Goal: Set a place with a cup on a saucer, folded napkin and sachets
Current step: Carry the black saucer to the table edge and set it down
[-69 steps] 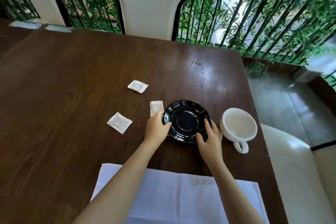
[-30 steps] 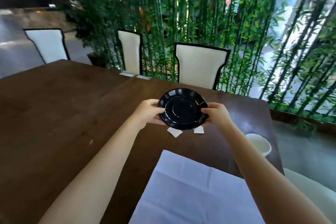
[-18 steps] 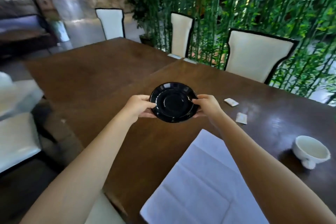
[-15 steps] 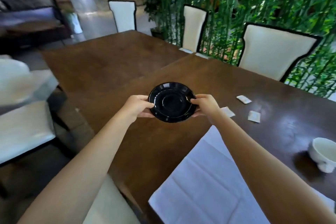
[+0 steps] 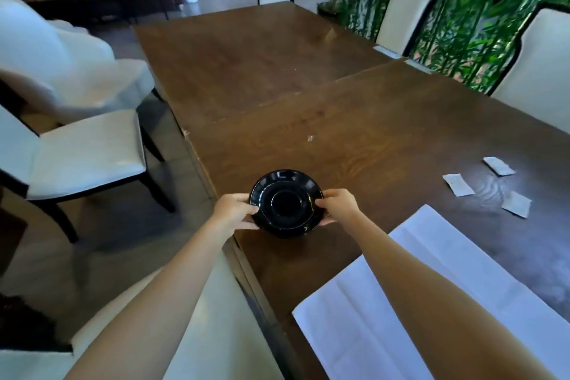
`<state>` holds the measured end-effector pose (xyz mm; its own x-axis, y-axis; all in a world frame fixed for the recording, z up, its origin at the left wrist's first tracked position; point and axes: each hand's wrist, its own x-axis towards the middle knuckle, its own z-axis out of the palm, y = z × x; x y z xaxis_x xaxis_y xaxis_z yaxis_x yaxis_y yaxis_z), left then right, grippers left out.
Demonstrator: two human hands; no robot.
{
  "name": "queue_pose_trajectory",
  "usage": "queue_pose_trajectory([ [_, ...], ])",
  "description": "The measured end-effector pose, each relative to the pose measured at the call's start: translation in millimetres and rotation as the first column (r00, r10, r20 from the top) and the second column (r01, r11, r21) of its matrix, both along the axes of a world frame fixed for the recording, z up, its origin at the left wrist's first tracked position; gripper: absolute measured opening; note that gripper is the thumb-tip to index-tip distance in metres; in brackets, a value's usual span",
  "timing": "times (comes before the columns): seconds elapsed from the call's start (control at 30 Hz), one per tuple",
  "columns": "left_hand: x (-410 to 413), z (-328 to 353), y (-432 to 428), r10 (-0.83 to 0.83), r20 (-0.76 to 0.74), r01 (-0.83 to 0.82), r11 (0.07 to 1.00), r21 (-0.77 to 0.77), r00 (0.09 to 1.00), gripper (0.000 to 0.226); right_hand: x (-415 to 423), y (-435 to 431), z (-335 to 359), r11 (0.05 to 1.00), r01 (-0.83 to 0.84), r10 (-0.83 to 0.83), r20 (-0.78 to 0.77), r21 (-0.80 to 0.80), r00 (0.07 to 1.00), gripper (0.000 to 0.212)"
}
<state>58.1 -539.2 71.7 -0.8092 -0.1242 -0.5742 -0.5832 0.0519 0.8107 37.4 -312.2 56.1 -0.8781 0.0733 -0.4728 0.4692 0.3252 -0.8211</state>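
I hold a glossy black saucer by its rim, my left hand on its left side and my right hand on its right. It hovers low over the table's left front corner; I cannot tell whether it touches the wood. A white napkin lies unfolded flat at the near right. Three white sachets lie to the right: the first sachet, the second sachet, the third sachet. The cup is out of view.
The dark wooden table meets a second table beyond a seam. A white chair stands on the left and another chair seat is below my arms. White chair backs line the far side before bamboo.
Both hands lifted the saucer from beside the cup and carried it left, then lowered it near the table's left front corner. My view swung left, and the cup left the frame.
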Motion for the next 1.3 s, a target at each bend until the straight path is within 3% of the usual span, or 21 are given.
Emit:
queue_pose_trajectory([
  [0.53,-3,-48,-9,0.030,0.031,-0.029,0.999,-0.042,0.999,0.024,-9,-14,-45,1.000,-0.031,0.030,0.058,0.007,0.998,0.018],
  [0.73,-2,-57,-8,0.024,0.018,-0.023,0.998,-0.058,1.000,0.030,-6,-12,-50,0.999,-0.028,0.028,0.027,-0.025,0.999,0.025],
  [0.83,-2,-58,-8,0.028,0.020,-0.027,0.998,-0.061,0.999,0.023,-6,-12,-50,0.999,-0.036,0.036,0.007,-0.024,0.999,0.031],
  [0.97,-3,-55,-8,0.005,0.036,-0.001,0.996,-0.095,0.999,0.045,-6,-10,-47,0.997,-0.073,0.073,0.023,-0.012,0.997,0.039],
  [1.1,-5,-54,-9,-0.065,0.069,0.073,0.989,-0.128,0.996,0.045,-7,-9,-40,0.989,-0.147,0.146,0.068,0.009,0.987,0.043],
  [1.2,-7,-52,-11,-0.104,0.106,0.128,0.960,-0.247,0.989,0.044,-9,-6,-34,0.980,-0.191,0.186,0.091,0.047,0.978,0.042],
  [1.3,-10,-45,-13,-0.164,0.088,0.186,0.846,-0.499,0.983,0.049,-8,2,-27,0.968,-0.241,0.232,0.107,0.076,0.967,0.042],
])
